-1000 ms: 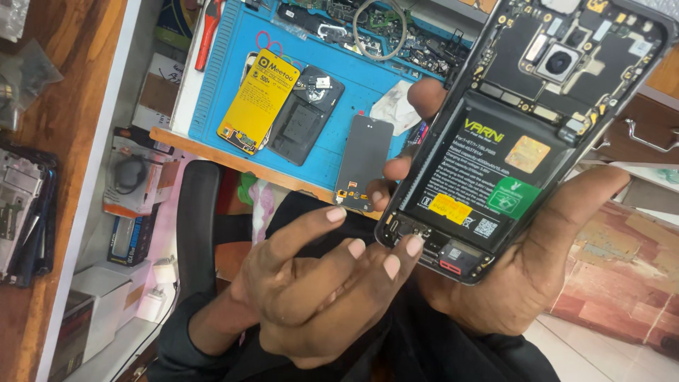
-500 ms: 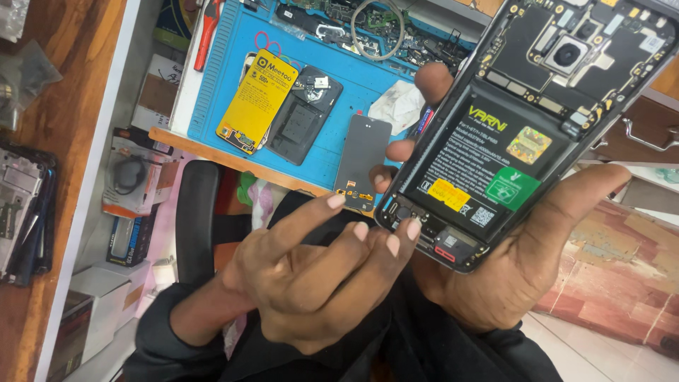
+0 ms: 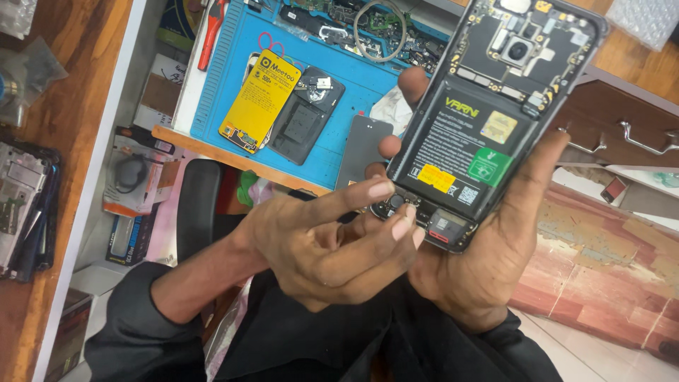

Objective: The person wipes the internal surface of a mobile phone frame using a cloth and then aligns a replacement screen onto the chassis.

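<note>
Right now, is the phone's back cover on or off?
Off. The phone, held in the right hand, shows its bare battery, circuit board and camera module; left hand fingertips touch its lower end.

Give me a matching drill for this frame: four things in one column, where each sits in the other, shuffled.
Things:
1. opened phone
2. yellow battery
3. red-handled tool
4. left hand

Places:
A. lying on the blue mat
B. at the mat's upper left edge
C. fingertips at the phone's bottom end
D. gripped in the right hand

Pairs: 1-D, 2-A, 3-B, 4-C
</note>
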